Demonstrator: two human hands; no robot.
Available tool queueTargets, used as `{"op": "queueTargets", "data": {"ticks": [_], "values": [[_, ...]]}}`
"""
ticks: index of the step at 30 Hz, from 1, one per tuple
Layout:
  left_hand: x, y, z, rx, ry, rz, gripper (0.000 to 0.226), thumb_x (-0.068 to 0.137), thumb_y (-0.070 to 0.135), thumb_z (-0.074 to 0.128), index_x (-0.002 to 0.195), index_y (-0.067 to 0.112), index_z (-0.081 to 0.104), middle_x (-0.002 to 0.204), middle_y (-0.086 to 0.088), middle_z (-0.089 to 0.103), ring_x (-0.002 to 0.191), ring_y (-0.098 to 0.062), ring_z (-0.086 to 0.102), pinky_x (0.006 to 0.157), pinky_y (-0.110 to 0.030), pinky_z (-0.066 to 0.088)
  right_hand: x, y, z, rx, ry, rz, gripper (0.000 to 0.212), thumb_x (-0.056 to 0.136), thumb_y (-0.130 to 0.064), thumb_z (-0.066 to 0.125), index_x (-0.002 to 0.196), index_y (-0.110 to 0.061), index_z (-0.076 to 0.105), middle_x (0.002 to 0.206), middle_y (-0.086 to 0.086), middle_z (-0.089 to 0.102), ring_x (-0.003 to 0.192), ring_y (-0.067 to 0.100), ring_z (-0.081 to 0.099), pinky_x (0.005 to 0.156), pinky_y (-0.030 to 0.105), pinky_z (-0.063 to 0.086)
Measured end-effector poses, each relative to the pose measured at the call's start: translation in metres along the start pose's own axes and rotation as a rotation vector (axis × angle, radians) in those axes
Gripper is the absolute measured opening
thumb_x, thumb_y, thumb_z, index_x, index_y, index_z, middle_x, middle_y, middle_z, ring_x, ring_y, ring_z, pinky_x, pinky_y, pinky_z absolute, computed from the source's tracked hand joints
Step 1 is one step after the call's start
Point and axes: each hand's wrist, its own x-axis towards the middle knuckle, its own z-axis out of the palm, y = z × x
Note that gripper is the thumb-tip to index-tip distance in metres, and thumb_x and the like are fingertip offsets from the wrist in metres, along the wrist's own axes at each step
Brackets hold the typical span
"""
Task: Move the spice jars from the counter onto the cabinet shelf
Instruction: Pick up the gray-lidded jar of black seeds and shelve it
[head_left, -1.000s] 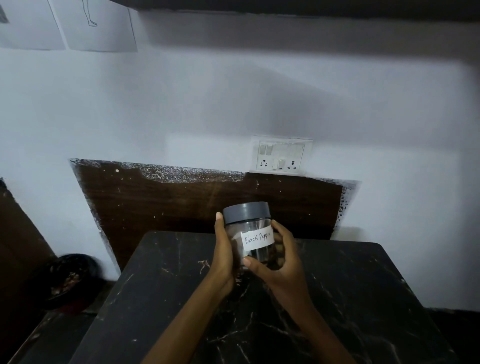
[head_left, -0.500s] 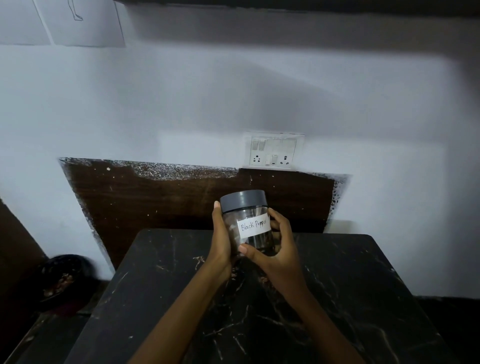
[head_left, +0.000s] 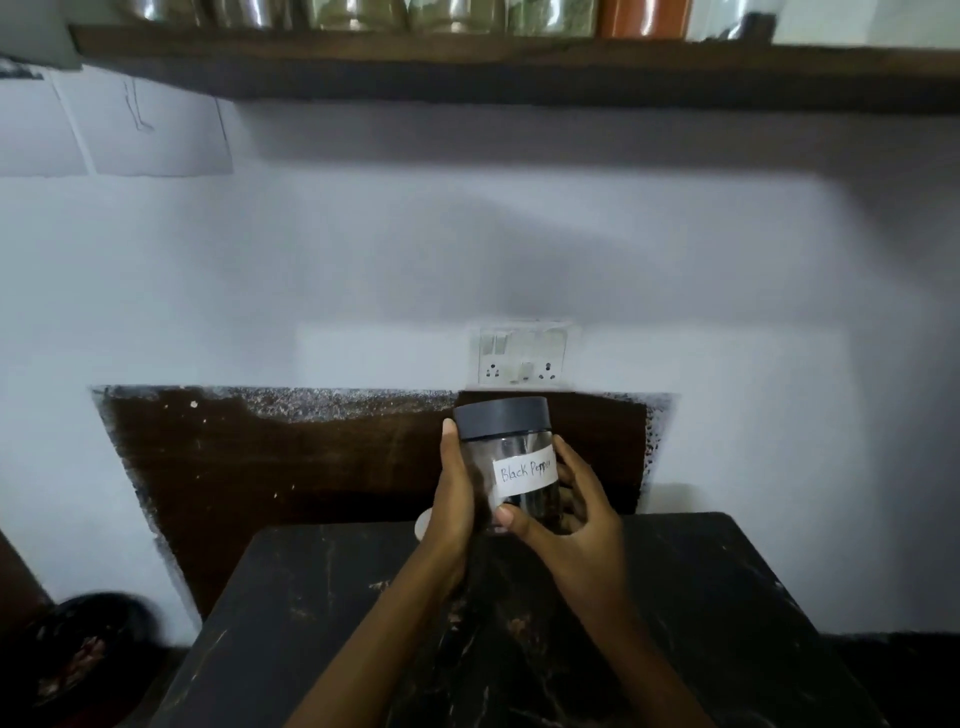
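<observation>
A white wall (head_left: 467, 234) is seen filling most of the view, and a black marbled table (head_left: 701, 597) is spread across the near ground. High at the far top, a dark wooden shelf (head_left: 519, 73) is run from left to right, and a row of containers (head_left: 452, 13) is already lined up on it, an orange one (head_left: 641, 18) among them. A brown panel (head_left: 285, 467) is fixed to the wall behind the table. Sheets of paper (head_left: 156, 135) are pinned at upper left. A dark round vessel (head_left: 88, 649), blurred, is glimpsed low on the left. A switch plate (head_left: 522, 353) is set just above the panel. The spice jar (head_left: 519, 447) is held roughly upright over the table's far edge, well below the shelf. It is clasped from both sides: the left grip (head_left: 457, 499) is wrapped round its left wall, the right grip (head_left: 576, 525) is curled round its right, thumb laid across the lower front. A grey lid (head_left: 501, 417) is screwed on. "Black Pepper" is read on its white label (head_left: 524, 475).
</observation>
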Motion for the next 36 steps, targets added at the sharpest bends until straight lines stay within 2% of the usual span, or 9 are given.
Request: {"op": "queueTargets", "data": {"ticks": [4, 9, 12, 14, 17, 19, 23, 28, 36], "values": [[0.017, 0.048, 0.034, 0.13, -0.124, 0.223, 0.059, 0.094, 0.054, 0.014, 0.115, 0.02, 0.057, 0.095, -0.003, 0.069, 0.077, -0.006, 0.068, 0.055, -0.015, 0.053, 0.038, -0.032, -0.021, 0.083, 0.089, -0.074, 0.075, 0.062, -0.021, 0.081, 0.119, -0.049, 0.043, 0.11, -0.034, 0.052, 0.1, -0.021, 0.054, 0.076, 0.004, 0.047], [0.04, 0.107, 0.086, 0.354, -0.156, 0.608, 0.068, 0.075, 0.082, 0.027, 0.132, 0.044, 0.031, 0.137, 0.001, 0.043, 0.119, -0.014, 0.053, 0.092, -0.038, 0.053, 0.091, -0.084, -0.056, 0.095, 0.215, -0.255, 0.074, 0.067, -0.013, 0.079, 0.124, -0.041, 0.041, 0.109, -0.034, 0.051, 0.091, -0.025, 0.054, 0.069, 0.002, 0.046], [0.052, 0.134, 0.112, 0.5, -0.109, 0.766, 0.093, 0.065, 0.09, 0.025, 0.144, 0.044, 0.009, 0.154, 0.01, 0.013, 0.142, -0.016, 0.022, 0.111, -0.05, 0.032, 0.116, -0.111, -0.076, 0.086, 0.286, -0.359, 0.078, 0.067, -0.015, 0.078, 0.135, -0.03, 0.042, 0.117, -0.023, 0.054, 0.094, -0.012, 0.059, 0.07, 0.002, 0.046], [0.051, 0.146, 0.124, 0.702, -0.115, 0.885, 0.088, 0.067, 0.089, 0.014, 0.139, 0.048, -0.013, 0.154, 0.02, -0.019, 0.143, -0.004, -0.007, 0.12, -0.043, 0.005, 0.13, -0.126, -0.087, 0.063, 0.326, -0.414, 0.08, 0.062, -0.031, 0.075, 0.136, -0.028, 0.042, 0.121, -0.014, 0.055, 0.103, -0.003, 0.058, 0.073, 0.001, 0.046], [0.05, 0.171, 0.134, 0.997, -0.007, 1.102, 0.083, 0.063, 0.089, -0.008, 0.13, 0.047, -0.03, 0.142, 0.022, -0.042, 0.136, 0.0, -0.032, 0.106, -0.028, -0.025, 0.149, -0.143, -0.106, 0.018, 0.382, -0.472, 0.084, 0.061, -0.036, 0.073, 0.138, -0.023, 0.042, 0.128, -0.007, 0.054, 0.113, 0.007, 0.053, 0.079, 0.001, 0.045], [0.066, 0.195, 0.137, 1.079, 0.187, 1.246, 0.081, 0.075, 0.08, 0.001, 0.138, 0.038, -0.028, 0.148, 0.01, -0.039, 0.138, -0.009, -0.033, 0.105, -0.033, -0.029, 0.162, -0.154, -0.12, 0.024, 0.432, -0.5, 0.086, 0.065, -0.025, 0.078, 0.141, -0.02, 0.039, 0.135, -0.001, 0.053, 0.118, 0.012, 0.052, 0.086, 0.009, 0.045], [0.116, 0.247, 0.127, 1.318, 0.575, 1.376, 0.08, 0.083, 0.057, 0.024, 0.149, 0.022, -0.004, 0.157, -0.015, -0.011, 0.143, -0.031, -0.015, 0.112, -0.057, -0.009, 0.183, -0.174, -0.145, 0.02, 0.533, -0.544, 0.086, 0.07, -0.014, 0.079, 0.143, -0.02, 0.035, 0.135, 0.003, 0.053, 0.118, 0.015, 0.054, 0.089, 0.015, 0.044], [0.167, 0.27, 0.107, 1.646, 0.652, 1.427, 0.081, 0.082, 0.064, 0.024, 0.148, 0.032, -0.01, 0.157, -0.015, -0.001, 0.144, -0.033, -0.001, 0.11, -0.063, 0.007, 0.218, -0.199, -0.173, 0.018, 0.602, -0.601, 0.083, 0.07, -0.018, 0.081, 0.141, -0.024, 0.038, 0.124, -0.002, 0.058, 0.109, 0.012, 0.058, 0.092, 0.024, 0.046], [0.174, 0.266, 0.103, 1.728, 0.662, 1.451, 0.084, 0.078, 0.065, 0.026, 0.15, 0.028, 0.004, 0.158, -0.016, 0.003, 0.144, -0.037, 0.005, 0.111, -0.061, 0.008, 0.281, -0.214, -0.208, 0.046, 0.582, -0.575, 0.079, 0.074, -0.011, 0.076, 0.142, -0.021, 0.036, 0.133, 0.002, 0.051, 0.114, 0.012, 0.051, 0.096, 0.026, 0.044]]}}
